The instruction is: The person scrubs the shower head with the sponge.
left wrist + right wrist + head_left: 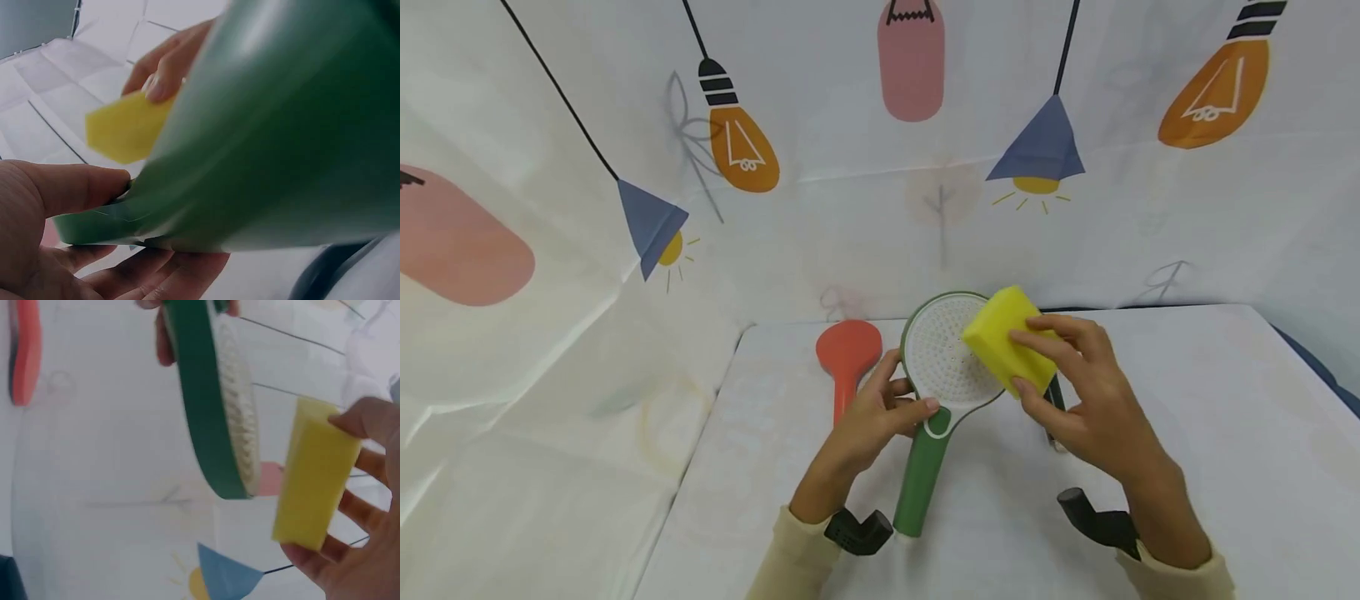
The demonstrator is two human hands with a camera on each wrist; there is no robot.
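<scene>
In the head view my left hand (880, 408) grips a green shower head (953, 350) at its neck, thumb on the front and fingers behind. Its round white spray face is turned up, and the green handle slants down toward me. My right hand (1086, 392) holds a yellow sponge (1011, 342) between thumb and fingers at the right side of that face. From the right wrist, a gap shows between the sponge (317, 475) and the nozzles of the shower head (212, 406). The green handle (269, 137) fills much of the left wrist view.
A red round-headed object with a handle (848, 350) lies on the white table (1210, 417) behind my left hand. Partly covered by my right hand is a dark, narrow object (1055, 400). A printed white sheet (850, 225) hangs behind the table and along its left.
</scene>
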